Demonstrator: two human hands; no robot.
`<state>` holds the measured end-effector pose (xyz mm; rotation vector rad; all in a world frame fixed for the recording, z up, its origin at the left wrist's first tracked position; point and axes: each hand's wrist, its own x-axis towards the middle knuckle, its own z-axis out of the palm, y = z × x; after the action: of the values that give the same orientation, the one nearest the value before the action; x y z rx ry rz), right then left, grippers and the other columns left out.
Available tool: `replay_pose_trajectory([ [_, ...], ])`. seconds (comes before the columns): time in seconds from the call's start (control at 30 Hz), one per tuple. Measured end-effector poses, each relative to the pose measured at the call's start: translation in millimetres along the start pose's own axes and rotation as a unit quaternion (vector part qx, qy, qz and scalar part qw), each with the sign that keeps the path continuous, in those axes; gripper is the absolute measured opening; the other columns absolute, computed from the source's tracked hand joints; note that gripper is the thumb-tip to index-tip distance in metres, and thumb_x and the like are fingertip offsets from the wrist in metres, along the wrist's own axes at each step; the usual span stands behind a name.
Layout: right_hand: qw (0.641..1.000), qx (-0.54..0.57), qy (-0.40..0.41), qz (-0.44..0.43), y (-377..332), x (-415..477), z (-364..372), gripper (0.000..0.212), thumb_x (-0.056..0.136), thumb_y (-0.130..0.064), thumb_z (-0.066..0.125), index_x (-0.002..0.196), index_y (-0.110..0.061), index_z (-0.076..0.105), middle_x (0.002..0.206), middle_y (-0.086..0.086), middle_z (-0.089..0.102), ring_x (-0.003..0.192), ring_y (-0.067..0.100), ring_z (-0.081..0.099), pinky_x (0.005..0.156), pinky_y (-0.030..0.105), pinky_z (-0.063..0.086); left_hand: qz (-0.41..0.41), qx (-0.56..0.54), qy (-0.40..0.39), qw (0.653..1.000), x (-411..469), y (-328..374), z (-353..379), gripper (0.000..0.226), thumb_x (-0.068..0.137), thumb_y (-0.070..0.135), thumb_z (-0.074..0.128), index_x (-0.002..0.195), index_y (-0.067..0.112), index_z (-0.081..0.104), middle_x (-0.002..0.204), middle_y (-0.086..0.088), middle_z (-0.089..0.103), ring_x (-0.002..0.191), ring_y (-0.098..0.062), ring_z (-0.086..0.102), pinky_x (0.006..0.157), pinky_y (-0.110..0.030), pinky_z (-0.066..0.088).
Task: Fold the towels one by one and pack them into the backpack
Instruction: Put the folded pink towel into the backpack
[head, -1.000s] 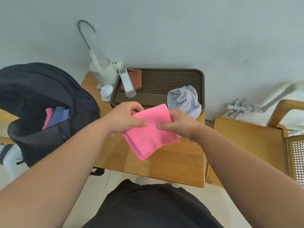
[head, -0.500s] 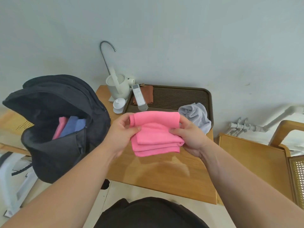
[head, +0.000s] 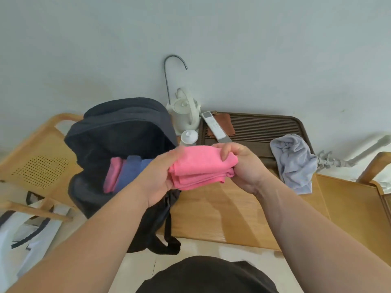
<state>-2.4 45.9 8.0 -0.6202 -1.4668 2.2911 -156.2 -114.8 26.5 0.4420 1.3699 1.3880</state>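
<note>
Bottom edge: person's dark shirt (head: 207,275), both bare forearms reaching forward. Left hand (head: 158,176) grips the left end of the pink towel (head: 201,168), fingers wrapped round it, back of hand to camera. Right hand (head: 243,166) grips the right end, fingers curled over the top edge, thumb side below. Towel is folded into a thick multi-layer bundle, held in the air between the hands, above the left part of the wooden table (head: 228,212) and just right of the backpack's mouth, not touching the table. Black backpack (head: 118,132) stands open at the table's left edge, flap thrown back, a strap (head: 169,244) hanging down; cannot tell what it rests on. Inside it, upright side by side: a folded pink towel (head: 113,172) on the left, a blue towel (head: 131,170) touching it on the right. White bag with dark trim (head: 25,229) lower left on the floor. Wooden chair with perforated seat (head: 38,149) behind the backpack on the left; another wooden chair (head: 349,199) right of the table. Grey towel (head: 294,161), crumpled and unfolded, lies half on the right end of the dark slatted tray (head: 264,125), half on the table. On the tray's left end: a white remote (head: 214,127) lying on a brown cloth (head: 224,125). Left of the tray: small white lidded cup (head: 189,136), white kettle (head: 186,113) behind it, curved metal spout (head: 169,66) rising against the pale wall. White pipes (head: 338,159) far right along the wall.
</note>
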Motion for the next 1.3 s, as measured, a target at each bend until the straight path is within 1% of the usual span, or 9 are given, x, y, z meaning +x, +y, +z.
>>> replay_pose_trajectory([
  [0.1, 0.998, -0.068, 0.013, 0.01, 13, 12, 46, 0.041, 0.081, 0.02, 0.039, 0.063, -0.01, 0.06, 0.098, 0.012, 0.069, 0.083, 0.028, 0.062, 0.058, 0.031, 0.047, 0.034, 0.075, 0.028, 0.996, -16, 2, -48, 0.026, 0.094, 0.02, 0.066, 0.12, 0.018, 0.071, 0.114, -0.009, 0.074, 0.111, -0.025, 0.069, 0.094, -0.044, 0.055],
  [0.33, 0.984, -0.084, 0.006, 0.157, 46, 29, 107, 0.02, 0.095, -0.037, 0.056, 0.107, -0.024, 0.065, 0.114, 0.008, 0.06, 0.092, 0.026, 0.059, 0.078, 0.041, 0.052, 0.045, 0.116, 0.121, 0.985, -36, -15, -126, 0.026, 0.086, 0.014, 0.077, 0.108, 0.025, 0.071, 0.105, -0.001, 0.076, 0.104, -0.019, 0.071, 0.096, -0.049, 0.055],
  [0.43, 0.972, -0.185, -0.001, 0.145, 59, 40, 126, 0.032, 0.093, -0.017, 0.066, 0.119, -0.035, 0.061, 0.124, 0.008, 0.052, 0.096, 0.03, 0.063, 0.073, 0.034, 0.058, 0.042, 0.119, 0.156, 0.98, -40, -23, -152, 0.035, 0.081, 0.014, 0.082, 0.11, 0.03, 0.07, 0.106, 0.0, 0.074, 0.106, -0.02, 0.069, 0.093, -0.048, 0.057],
  [0.63, 0.957, -0.265, -0.025, 0.117, 85, 68, 154, 0.026, 0.094, -0.005, 0.058, 0.095, -0.029, 0.067, 0.119, -0.002, 0.051, 0.105, 0.026, 0.058, 0.072, 0.029, 0.06, 0.0, 0.156, 0.23, 0.96, -46, -37, -199, 0.044, 0.084, 0.014, 0.079, 0.121, 0.028, 0.06, 0.114, 0.003, 0.07, 0.11, -0.022, 0.066, 0.085, -0.045, 0.061],
  [0.8, 0.931, -0.355, 0.001, 0.081, 88, 89, 160, 0.024, 0.092, -0.008, 0.056, 0.079, -0.021, 0.072, 0.1, -0.006, 0.062, 0.077, 0.016, 0.065, 0.065, 0.026, 0.058, 0.01, 0.28, 0.23, 0.932, -35, -39, -215, 0.039, 0.084, 0.014, 0.077, 0.117, 0.028, 0.061, 0.105, 0.006, 0.07, 0.1, -0.017, 0.068, 0.079, -0.04, 0.061],
  [0.93, 0.919, -0.381, 0.044, 0.094, 86, 107, 158, 0.02, 0.081, -0.008, 0.066, 0.079, -0.026, 0.073, 0.095, 0.005, 0.069, 0.069, 0.016, 0.063, 0.073, 0.041, 0.058, 0.049, 0.401, 0.207, 0.891, -19, -32, -220, 0.031, 0.083, 0.031, 0.077, 0.11, 0.027, 0.063, 0.096, 0.013, 0.068, 0.09, -0.008, 0.066, 0.079, -0.029, 0.054],
  [1.03, 0.892, -0.437, 0.064, 0.1, 91, 118, 161, 0.025, 0.083, -0.001, 0.06, 0.085, -0.024, 0.07, 0.098, 0.004, 0.066, 0.076, 0.015, 0.059, 0.066, 0.026, 0.049, 0.053, 0.511, 0.147, 0.845, -12, -27, -232, 0.024, 0.088, 0.049, 0.067, 0.103, 0.031, 0.063, 0.087, 0.014, 0.068, 0.084, -0.007, 0.064, 0.076, -0.029, 0.052],
  [1.2, 0.846, -0.523, 0.072, 0.068, 108, 144, 185, 0.038, 0.085, 0.01, 0.045, 0.09, -0.015, 0.073, 0.094, -0.004, 0.066, 0.089, 0.011, 0.061, 0.072, 0.002, 0.039, 0.19, 0.721, 0.099, 0.659, -15, -37, -286, 0.033, 0.09, 0.042, 0.066, 0.064, 0.025, 0.053, 0.06, 0.011, 0.048, 0.068, -0.017, 0.052, 0.063, -0.032, 0.041],
  [1.3, 0.857, -0.506, 0.052, 0.081, 113, 169, 219, 0.036, 0.084, 0.011, 0.044, 0.085, -0.007, 0.075, 0.076, -0.008, 0.063, 0.064, -0.001, 0.053, 0.062, 0.003, 0.035, 0.213, 0.738, 0.07, 0.637, -20, -43, -314, 0.037, 0.096, 0.047, 0.045, 0.076, 0.023, 0.065, 0.072, 0.007, 0.06, 0.078, -0.019, 0.054, 0.071, -0.039, 0.045],
])
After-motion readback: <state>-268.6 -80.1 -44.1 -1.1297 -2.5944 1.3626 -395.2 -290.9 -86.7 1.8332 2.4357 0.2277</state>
